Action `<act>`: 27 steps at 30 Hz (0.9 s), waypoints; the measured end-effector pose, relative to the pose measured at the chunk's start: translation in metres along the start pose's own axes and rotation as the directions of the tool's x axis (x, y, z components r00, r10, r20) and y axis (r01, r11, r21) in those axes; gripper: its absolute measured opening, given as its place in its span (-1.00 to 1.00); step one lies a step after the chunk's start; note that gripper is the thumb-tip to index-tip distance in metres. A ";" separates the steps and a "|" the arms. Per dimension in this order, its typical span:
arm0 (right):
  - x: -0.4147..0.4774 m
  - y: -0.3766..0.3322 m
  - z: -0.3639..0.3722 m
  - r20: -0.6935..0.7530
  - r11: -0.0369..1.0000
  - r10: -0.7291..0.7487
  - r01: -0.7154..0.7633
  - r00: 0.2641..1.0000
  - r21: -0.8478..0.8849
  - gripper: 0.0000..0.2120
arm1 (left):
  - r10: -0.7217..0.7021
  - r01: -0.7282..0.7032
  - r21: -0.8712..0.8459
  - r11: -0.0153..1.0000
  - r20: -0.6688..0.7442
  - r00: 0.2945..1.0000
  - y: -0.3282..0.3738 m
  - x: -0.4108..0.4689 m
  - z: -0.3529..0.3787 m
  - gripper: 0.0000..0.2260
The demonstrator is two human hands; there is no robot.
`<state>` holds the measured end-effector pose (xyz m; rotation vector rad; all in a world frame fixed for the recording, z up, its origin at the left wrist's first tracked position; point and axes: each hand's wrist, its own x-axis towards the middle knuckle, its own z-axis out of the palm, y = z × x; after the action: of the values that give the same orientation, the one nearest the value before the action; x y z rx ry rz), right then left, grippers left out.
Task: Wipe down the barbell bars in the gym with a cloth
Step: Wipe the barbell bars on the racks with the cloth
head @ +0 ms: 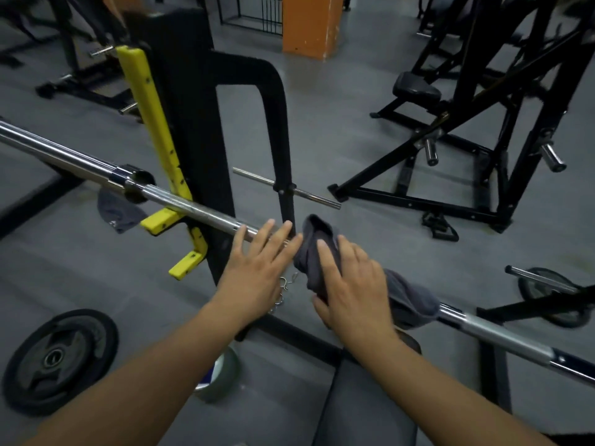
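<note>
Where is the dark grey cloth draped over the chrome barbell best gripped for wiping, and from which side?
Probably its middle, where the dark grey cloth wraps the chrome barbell. Come from above, fingers over the top, thumb beneath: the round bar lies level, so the cloth closes round it.

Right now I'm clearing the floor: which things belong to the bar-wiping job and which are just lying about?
In the job: barbell bar, grey cloth, left hand on the bar, right hand holding the cloth.
Lying about: weight plate, tape roll, metal clips on the floor.
</note>
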<state>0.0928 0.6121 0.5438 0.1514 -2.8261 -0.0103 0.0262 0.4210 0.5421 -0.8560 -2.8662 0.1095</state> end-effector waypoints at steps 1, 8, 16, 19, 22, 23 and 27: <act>-0.005 0.000 0.002 -0.022 1.000 -0.009 0.009 1.000 -0.001 -0.06 | 0.021 -0.021 -0.014 1.000 -0.019 1.000 -0.007 -0.001 0.003 -0.11; 0.037 -0.029 -0.003 0.118 0.975 0.214 -0.219 0.970 0.027 -0.37 | 0.149 -0.158 -0.114 0.981 -0.079 0.986 -0.068 -0.007 0.018 -0.17; 0.007 -0.030 0.011 -0.039 0.962 0.260 -0.262 0.965 -0.071 -0.18 | 0.243 -0.243 -0.113 0.963 -0.014 0.970 -0.093 -0.008 0.015 -0.13; 0.031 -0.059 0.004 0.016 0.939 0.341 -0.340 0.940 -0.043 -0.23 | 0.250 -0.249 -0.115 0.962 -0.008 0.968 -0.093 -0.008 0.011 -0.11; 0.071 -0.097 0.006 0.086 0.957 0.288 -0.289 0.954 -0.012 -0.25 | 0.242 -0.243 -0.117 0.963 -0.025 0.970 -0.095 -0.007 0.012 -0.11; 0.078 -0.105 0.008 0.085 0.959 0.283 -0.284 0.955 0.001 -0.27 | 0.235 -0.238 -0.121 0.964 -0.039 0.971 -0.095 -0.008 0.014 -0.12; 0.063 -0.091 0.009 0.047 0.985 0.175 -0.175 0.984 0.009 -0.16 | 0.248 -0.254 -0.094 0.963 -0.075 0.966 -0.098 -0.007 0.019 -0.14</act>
<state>0.0395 0.5150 0.5525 -0.0957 -2.8752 0.0446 -0.0236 0.3347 0.5330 -1.2188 -2.7118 -0.0370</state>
